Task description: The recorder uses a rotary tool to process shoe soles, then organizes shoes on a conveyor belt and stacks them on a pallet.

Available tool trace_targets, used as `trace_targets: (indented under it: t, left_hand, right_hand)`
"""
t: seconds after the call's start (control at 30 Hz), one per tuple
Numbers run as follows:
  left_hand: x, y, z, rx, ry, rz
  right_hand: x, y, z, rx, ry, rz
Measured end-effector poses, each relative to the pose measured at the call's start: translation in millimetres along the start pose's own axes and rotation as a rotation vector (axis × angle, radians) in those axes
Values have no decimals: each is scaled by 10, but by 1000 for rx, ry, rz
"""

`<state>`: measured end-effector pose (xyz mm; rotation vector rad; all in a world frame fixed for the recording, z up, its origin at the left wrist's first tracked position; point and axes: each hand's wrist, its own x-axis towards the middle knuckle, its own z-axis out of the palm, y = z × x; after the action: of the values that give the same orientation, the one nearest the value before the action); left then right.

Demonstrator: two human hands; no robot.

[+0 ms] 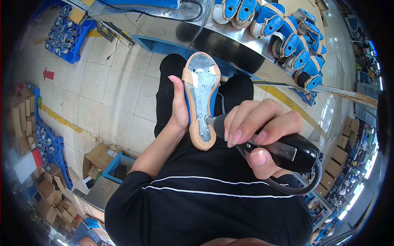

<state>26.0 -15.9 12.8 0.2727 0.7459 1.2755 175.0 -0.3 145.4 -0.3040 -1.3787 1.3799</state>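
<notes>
Right hand (264, 127), fingers curled, grip tight around black tool (304, 155); left hand (179, 107), thumb straight, around shoe (203, 92)

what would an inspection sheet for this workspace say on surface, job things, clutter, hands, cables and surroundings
Surface: grey metal bench, blue and white shoes at its right
Job's things: upturned tan shoe with grey sole plate; black handheld tool, metal tip at the shoe's narrow end, contact unclear
Clutter: brown cardboard boxes on the floor
Hands: left hand holds the shoe's side; right hand grips the tool
Cables: dark grey tool cable loops behind the tool; black cable on the bench
Surroundings: pale tiled floor, worn yellow line, blue plastic pallet
</notes>
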Motion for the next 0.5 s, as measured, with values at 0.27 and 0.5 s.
trace_targets:
  t: [0.27, 0.5]
  left_hand:
    - [-34, 11, 3, -14, 1, 11]
    - [-16, -3, 11, -3, -11, 17]
  right_hand:
    - [4, -71, -21, 0, -37, 125]
    - [35, -160, -53, 26, 48, 117]
